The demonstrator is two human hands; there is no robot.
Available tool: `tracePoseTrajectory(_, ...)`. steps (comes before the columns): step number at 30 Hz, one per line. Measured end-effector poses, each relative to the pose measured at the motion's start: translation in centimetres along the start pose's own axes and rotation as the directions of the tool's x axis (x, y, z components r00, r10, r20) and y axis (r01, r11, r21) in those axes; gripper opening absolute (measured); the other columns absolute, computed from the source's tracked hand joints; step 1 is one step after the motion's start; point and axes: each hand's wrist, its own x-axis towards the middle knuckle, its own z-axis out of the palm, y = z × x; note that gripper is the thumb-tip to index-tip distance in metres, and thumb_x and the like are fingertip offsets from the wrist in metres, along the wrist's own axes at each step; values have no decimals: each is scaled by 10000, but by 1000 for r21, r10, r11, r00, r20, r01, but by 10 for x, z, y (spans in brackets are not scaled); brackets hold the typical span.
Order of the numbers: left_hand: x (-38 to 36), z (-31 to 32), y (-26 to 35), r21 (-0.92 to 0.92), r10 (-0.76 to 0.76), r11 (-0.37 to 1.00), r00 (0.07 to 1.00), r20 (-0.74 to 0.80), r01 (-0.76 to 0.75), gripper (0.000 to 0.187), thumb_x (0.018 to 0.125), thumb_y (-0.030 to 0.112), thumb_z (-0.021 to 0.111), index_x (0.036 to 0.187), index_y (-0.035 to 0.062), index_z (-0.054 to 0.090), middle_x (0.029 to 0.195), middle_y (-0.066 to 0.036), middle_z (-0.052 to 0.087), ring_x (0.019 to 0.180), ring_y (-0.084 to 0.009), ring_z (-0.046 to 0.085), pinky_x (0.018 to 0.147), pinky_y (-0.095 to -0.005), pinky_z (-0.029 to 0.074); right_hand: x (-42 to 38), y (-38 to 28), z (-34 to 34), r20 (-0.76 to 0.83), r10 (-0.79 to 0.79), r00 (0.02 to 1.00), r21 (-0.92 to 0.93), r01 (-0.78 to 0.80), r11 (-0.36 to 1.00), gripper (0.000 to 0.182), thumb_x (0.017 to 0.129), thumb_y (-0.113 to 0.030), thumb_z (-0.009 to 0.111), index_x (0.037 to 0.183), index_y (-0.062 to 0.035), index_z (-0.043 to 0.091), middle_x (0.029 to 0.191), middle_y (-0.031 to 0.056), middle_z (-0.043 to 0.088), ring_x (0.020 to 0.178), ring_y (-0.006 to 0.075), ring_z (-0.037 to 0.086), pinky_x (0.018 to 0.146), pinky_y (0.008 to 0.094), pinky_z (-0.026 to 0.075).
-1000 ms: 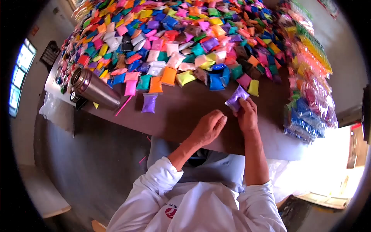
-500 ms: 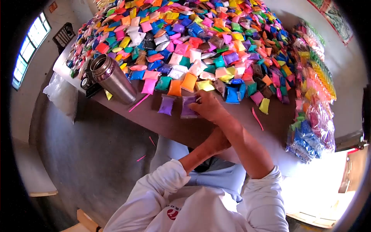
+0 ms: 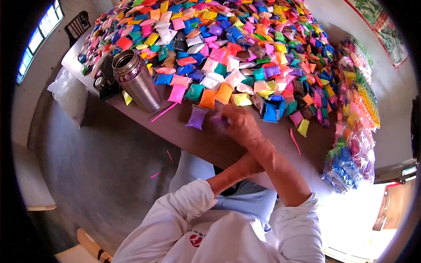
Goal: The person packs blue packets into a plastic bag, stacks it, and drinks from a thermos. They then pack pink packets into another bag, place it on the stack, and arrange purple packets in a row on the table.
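Observation:
My right hand [image 3: 239, 122] reaches across the table's front edge, its fingers closed on a small purple packet [image 3: 218, 120] that is smeared by motion. Just left of it, a second purple packet [image 3: 197, 117] lies flat on the table. My left hand [image 3: 249, 165] is tucked beneath the right forearm near the table edge, so its fingers are hidden. Orange packets [image 3: 207, 98] and a yellow packet [image 3: 241, 100] lie just beyond the right hand, at the front of a large heap of colourful packets [image 3: 219, 55].
A steel flask [image 3: 139, 83] stands at the left, with its dark lid [image 3: 101, 82] nearby. Stacked clear bags of coloured packets [image 3: 353, 127] line the right side. Pink strips [image 3: 294, 141] lie on the table and floor. A plastic bag [image 3: 70, 94] hangs at the left edge.
The right hand has drawn the purple packet slightly up and turned it, and it now blurs and is more covered by the fingers. The whole view has shifted a little.

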Motion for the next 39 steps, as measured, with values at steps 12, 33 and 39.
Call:
tracePoseTrajectory(12, 16, -38, 17, -218, -237, 904, 856, 459, 367, 159, 938, 237, 450, 952, 79, 433, 890, -62, 447, 886, -167, 451, 836, -330, 369, -19, -21, -4, 85, 57, 995, -123, -46, 991, 336, 760, -189, 731, 1051, -41, 649, 1235, 153, 573, 1159, 321, 532, 974, 390, 452)
tracePoseTrajectory(33, -2, -5, -3, -30, 112, 993, 991, 69, -110, 285, 796, 193, 615, 999, 60, 466, 952, -31, 460, 992, -141, 451, 885, -275, 377, -16, -21, 18, -40, -29, 999, -49, 27, 998, 245, 757, -111, 702, 981, -15, 671, 1144, 156, 622, 1045, 310, 599, 895, 366, 499)
tracePoseTrajectory(39, -3, 6, 6, -87, 54, 994, 989, -140, -66, 108, 843, 192, 547, 900, 108, 512, 862, -61, 452, 936, -212, 451, 857, -340, 371, -17, -5, 0, -326, 120, 938, 108, -90, 990, 195, 779, -91, 672, 957, -11, 676, 998, 180, 664, 880, 304, 658, 773, 350, 538)
